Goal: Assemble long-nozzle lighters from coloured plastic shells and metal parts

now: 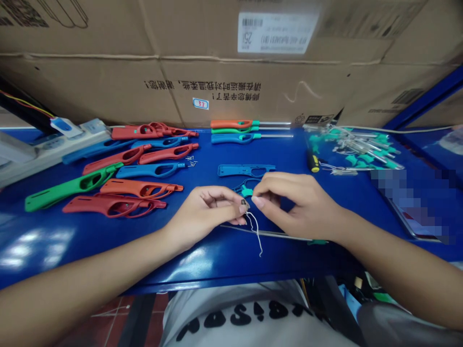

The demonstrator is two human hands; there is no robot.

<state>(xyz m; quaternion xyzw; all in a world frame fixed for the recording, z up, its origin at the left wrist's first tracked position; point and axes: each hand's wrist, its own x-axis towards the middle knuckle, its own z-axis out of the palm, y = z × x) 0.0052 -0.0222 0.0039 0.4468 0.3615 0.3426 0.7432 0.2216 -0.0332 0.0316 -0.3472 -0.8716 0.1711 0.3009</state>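
My left hand (213, 207) pinches a small dark piece with white wires (258, 231) hanging from it. Just to its right, my right hand (292, 200) is closed, thumb against forefinger; whatever it holds is hidden. Between and behind the fingertips shows a teal trigger piece (247, 191), beside a blue part that my hands partly cover. Beyond them lies a blue lighter shell half (235, 170). A thin metal rod (285, 235) with a teal end lies on the blue table (173, 270) under my hands.
Red, blue, green and orange lighter shells (115, 205) lie at left, near small metal pins (191, 161) and a power strip (54, 149). Long-nosed lighters (249, 138) lie at the back. Metal tubes with teal parts (365, 147), a screwdriver (314, 161) and a phone (408, 207) are at right.
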